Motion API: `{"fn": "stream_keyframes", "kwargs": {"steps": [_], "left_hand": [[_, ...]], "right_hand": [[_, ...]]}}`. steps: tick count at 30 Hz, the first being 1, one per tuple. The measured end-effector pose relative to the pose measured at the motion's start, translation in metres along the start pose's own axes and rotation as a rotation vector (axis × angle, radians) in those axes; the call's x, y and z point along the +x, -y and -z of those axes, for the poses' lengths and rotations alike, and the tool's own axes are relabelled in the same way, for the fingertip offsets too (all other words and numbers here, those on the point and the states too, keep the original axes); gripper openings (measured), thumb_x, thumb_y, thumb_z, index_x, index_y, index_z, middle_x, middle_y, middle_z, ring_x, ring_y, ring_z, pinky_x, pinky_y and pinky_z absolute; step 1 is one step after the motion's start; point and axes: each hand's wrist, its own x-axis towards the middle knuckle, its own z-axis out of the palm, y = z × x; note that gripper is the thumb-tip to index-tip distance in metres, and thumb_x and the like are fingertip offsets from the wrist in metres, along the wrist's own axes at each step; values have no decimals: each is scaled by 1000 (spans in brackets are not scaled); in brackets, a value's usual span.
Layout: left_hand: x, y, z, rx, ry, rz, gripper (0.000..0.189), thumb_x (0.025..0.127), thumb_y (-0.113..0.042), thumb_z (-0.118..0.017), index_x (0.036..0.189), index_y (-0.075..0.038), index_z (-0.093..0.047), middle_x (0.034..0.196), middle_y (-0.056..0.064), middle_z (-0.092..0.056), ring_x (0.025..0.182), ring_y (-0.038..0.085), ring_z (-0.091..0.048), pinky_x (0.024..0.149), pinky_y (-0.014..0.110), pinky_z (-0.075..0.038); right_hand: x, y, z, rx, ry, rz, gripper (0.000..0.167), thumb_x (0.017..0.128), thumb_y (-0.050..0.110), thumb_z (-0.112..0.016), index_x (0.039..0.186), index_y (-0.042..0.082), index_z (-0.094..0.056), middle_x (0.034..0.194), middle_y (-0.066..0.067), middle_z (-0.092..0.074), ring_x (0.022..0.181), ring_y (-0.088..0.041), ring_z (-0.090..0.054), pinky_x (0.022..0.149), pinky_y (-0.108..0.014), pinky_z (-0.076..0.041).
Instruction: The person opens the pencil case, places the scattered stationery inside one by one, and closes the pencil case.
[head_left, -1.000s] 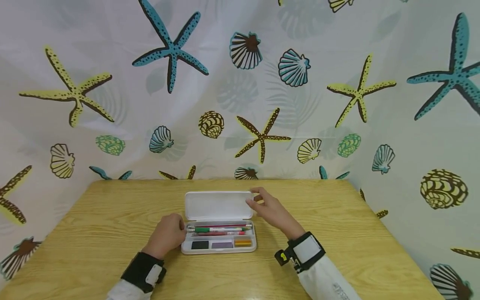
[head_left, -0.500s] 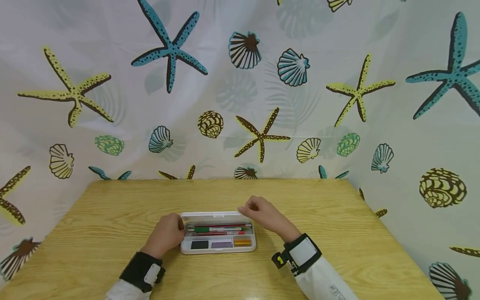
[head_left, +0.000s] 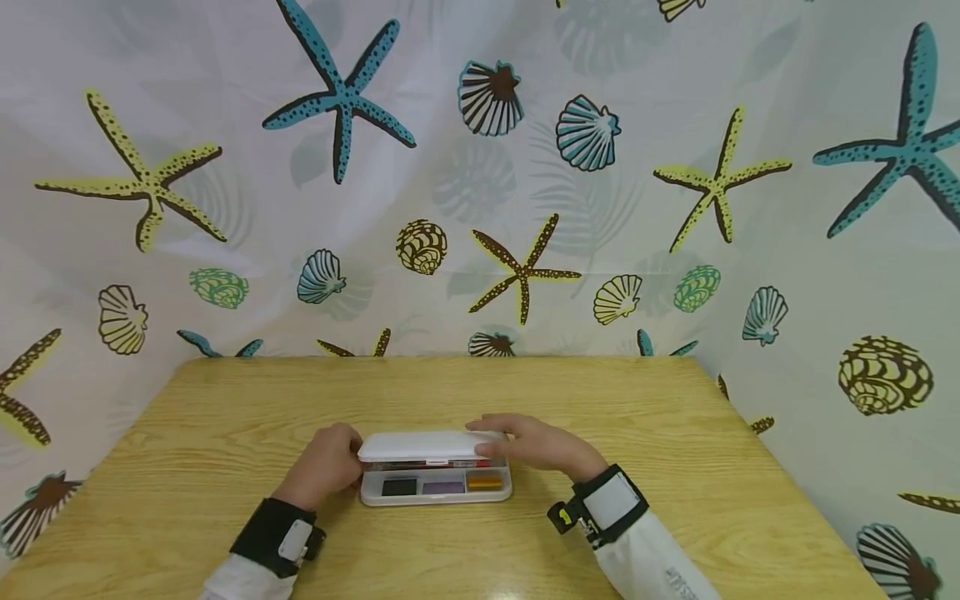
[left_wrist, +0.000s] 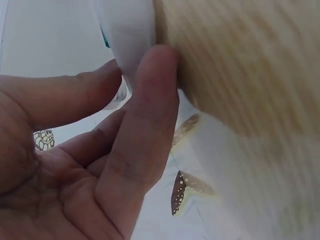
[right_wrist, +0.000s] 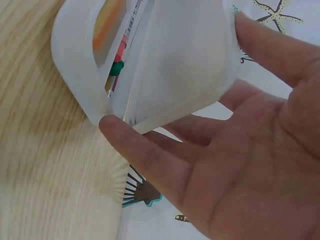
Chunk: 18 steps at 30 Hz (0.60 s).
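Note:
A white pencil case (head_left: 372,492) lies on the table, its lid (head_left: 416,446) tilted partway down over the pen section. In the front compartments sit a black block (head_left: 399,487), a purple block (head_left: 442,488) and an orange-yellow block (head_left: 483,482). Pens (right_wrist: 120,50) show through the gap in the right wrist view. My left hand (head_left: 324,468) pinches the case's left end between thumb and index finger, as the left wrist view shows. With fairly straight, spread fingers, my right hand (head_left: 536,446) touches the lid's right end, its thumb near the front edge.
The case rests mid-table on a wooden table (head_left: 247,408). Behind and beside the table hangs a white cloth (head_left: 435,333) printed with starfish and shells. Each wrist wears a black strap, the right one (head_left: 611,504) with a small camera.
The lid has swung forward and down from upright, covering most of the pens. My right hand has come down with it, its fingers spreading over the lid. My left hand stays at the left end.

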Motion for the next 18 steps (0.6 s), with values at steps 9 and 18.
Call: {"fn": "stream_keyframes", "kwargs": {"steps": [9,18], "left_hand": [[-1,-4,15,70,-154,-29,21,94,-5,-57,108,6,-69,97,17,-70,75,21,-62,66,35,-52],[-13,-28,4,130,1,-260,53,100,-23,-56,144,6,-46,149,26,-47,141,47,-41,113,60,-35]], "right_hand": [[0,6,-7,-74,34,-10,49,100,29,-56,145,11,-51,158,-23,-35,148,-42,-33,118,-59,-28],[-1,17,-15,-228,55,-77,51,101,28,-55,150,17,-45,163,-19,-28,153,-39,-24,121,-57,-24]]}}
